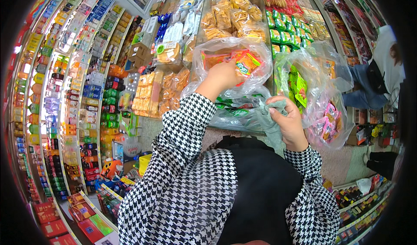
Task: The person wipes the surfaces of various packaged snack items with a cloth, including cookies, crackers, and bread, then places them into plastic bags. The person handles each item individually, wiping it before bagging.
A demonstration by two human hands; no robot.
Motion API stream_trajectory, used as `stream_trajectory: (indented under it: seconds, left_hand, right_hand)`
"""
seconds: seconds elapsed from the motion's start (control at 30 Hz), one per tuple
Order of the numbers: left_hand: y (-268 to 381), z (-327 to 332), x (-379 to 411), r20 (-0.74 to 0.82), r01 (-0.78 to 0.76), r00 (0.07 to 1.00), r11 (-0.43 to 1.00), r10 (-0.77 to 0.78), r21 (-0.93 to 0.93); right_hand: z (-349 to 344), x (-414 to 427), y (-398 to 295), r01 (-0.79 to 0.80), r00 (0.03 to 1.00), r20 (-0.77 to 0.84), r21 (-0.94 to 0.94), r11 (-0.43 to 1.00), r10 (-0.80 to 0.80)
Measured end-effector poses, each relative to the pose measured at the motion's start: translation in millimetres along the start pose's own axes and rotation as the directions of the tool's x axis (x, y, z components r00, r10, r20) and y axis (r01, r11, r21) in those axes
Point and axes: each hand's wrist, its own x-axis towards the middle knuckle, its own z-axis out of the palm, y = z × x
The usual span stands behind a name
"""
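Note:
My left hand (pixel 223 74) reaches into an open clear plastic bag (pixel 199 54), its fingers at the edge of a red and orange snack packet (pixel 247 63). Some of its fingertips are hidden by the packet. Other red packets (pixel 211 58) lie in the same bag. My right hand (pixel 289 121) grips a crumpled grey-green cloth (pixel 272 121) between thumb and fingers, right of the bag and nearer to me. Below the bag, green packets (pixel 234 111) show through clear plastic. Beside my right hand is another clear bag (pixel 283 62) with bright green packets (pixel 297 87).
Pink packets (pixel 329 122) sit in clear plastic at the right. Bagged fried snacks (pixel 224 13) and rows of green packets (pixel 286 33) lie farther back. Drink shelves (pixel 81 82) line the left. A person in jeans (pixel 361 85) stands at the right.

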Motion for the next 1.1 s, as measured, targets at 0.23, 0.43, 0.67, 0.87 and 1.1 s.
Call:
stream_trajectory:
  seconds: [0.23,0.43,0.67,0.87,1.1]
  left_hand:
    - [-8,0,0,-0.241,0.026,0.968,0.984,-0.069,-0.176]
    - [-15,-3,-1,-0.435,-0.119,0.900,0.974,0.023,-0.195]
    - [-31,-13,-2,-0.511,-0.253,0.801,0.949,0.313,0.185]
    - [-35,-10,-3,-0.500,-0.328,0.809,0.943,0.308,0.052]
    - [-34,-6,2,-0.352,-0.386,0.870,0.921,0.346,-0.047]
  right_hand:
    - [-1,2,0,-0.006,1.000,0.014,0.017,1.000,0.006]
    - [-2,4,3,-0.015,0.999,0.032,0.058,0.998,0.013]
    - [-1,1,5,-0.030,0.999,0.025,0.099,0.995,0.027]
    - [-3,-2,5,-0.003,1.000,0.007,0.021,1.000,0.003]
    - [3,-5,6,-0.037,0.999,0.012,0.059,0.998,0.037]
